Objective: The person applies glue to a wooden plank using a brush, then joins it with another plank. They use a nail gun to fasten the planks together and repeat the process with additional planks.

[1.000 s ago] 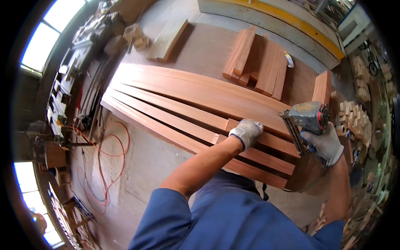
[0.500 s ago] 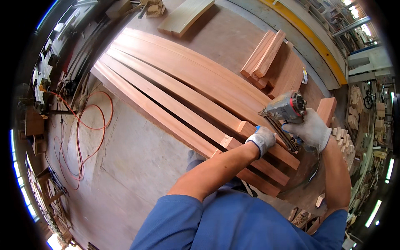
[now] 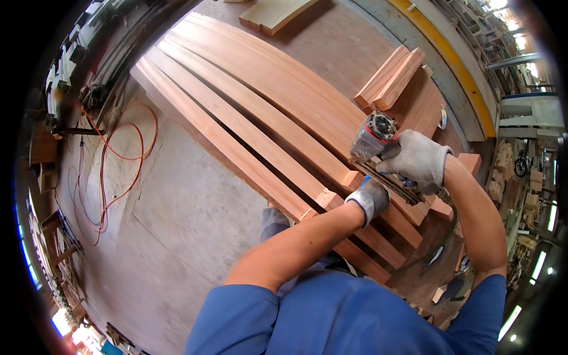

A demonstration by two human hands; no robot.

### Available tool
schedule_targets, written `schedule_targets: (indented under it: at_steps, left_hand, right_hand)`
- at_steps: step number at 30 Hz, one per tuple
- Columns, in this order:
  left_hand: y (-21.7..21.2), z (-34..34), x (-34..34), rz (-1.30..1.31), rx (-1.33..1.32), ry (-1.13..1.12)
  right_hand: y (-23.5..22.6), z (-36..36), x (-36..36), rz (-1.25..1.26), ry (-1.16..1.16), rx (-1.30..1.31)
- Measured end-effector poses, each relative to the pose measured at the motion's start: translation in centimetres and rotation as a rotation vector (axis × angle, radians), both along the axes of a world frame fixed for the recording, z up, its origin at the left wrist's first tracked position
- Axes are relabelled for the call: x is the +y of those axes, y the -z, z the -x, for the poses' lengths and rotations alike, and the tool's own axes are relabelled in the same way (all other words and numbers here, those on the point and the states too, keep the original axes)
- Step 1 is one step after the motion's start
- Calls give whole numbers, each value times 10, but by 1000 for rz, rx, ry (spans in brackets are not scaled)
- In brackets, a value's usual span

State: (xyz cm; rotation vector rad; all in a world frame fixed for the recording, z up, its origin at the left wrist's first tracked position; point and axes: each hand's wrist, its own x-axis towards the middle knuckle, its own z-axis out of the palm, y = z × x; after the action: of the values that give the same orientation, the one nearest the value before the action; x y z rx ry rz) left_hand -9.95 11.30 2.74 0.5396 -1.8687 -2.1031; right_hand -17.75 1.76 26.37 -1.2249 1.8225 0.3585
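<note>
Fingers (image 3: pixel 378 190) of the gloved left hand (image 3: pixel 368 200) press flat on the wooden slat (image 3: pixel 260 171), while the right hand (image 3: pixel 419 160) wraps the nail gun (image 3: pixel 374 137) above it on the floor; fastening seems underway, needing a steady muzzle.

Long wooden boards (image 3: pixel 248 112) lie side by side across the concrete floor (image 3: pixel 177 225), with narrow gaps between them. A nail gun (image 3: pixel 376 139) and two gloved hands, left hand (image 3: pixel 370 198) and right hand (image 3: pixel 420 160), crowd the near board ends. Stacked short planks (image 3: pixel 393 77) block the far right. An orange hose (image 3: pixel 118 165) loops over the open floor to the left.
</note>
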Motion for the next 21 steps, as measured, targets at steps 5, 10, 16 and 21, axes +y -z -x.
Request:
schedule_targets:
  at_steps: [5,10,16,21]
  left_hand:
    - [-16,-9,-11,1008,-288,395]
    - [-26,-13,-17,1023,-290,603]
    - [-19,-15,-17,1015,-282,521]
    - [-20,-17,-16,1051,-266,489]
  right_hand:
    - [18,2,-22,-52,-166,-5]
    - [48,22,-23,49,-489,-65]
    - [32,-11,-49,-266,-459,45]
    - [49,5,-42,-175,-349,-55]
